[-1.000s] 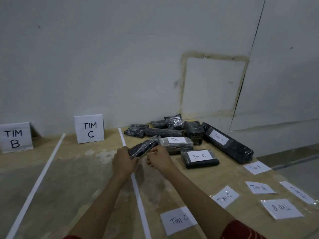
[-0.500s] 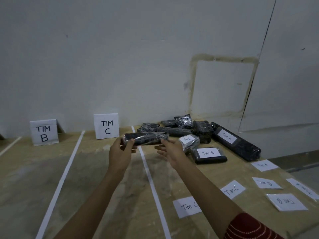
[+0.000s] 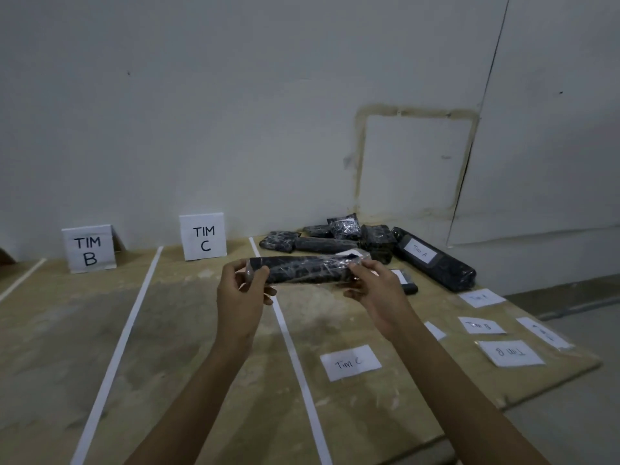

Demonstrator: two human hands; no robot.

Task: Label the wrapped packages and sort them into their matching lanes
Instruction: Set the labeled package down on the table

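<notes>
Head view: since a second earlier the package [image 3: 302, 271] had left the pile [image 3: 335, 236] at the far right and turned from tilted to level. The left hand [image 3: 240, 297] gripped its left end and the right hand [image 3: 375, 293] pinched its right end. Together they held it in the air over the tape line [image 3: 295, 357], near the TIM C sign [image 3: 203, 237]. It looked unlabelled (glare on the wrap left that unsure), so a slip [image 3: 350, 362] probably came before any lane.

Single head-worn camera faces forward and down, close behind left hand [image 3: 240, 297] and right hand [image 3: 375, 293], tan taped wooden tabletop [image 3: 167, 330] running toward 12 o'clock.
</notes>
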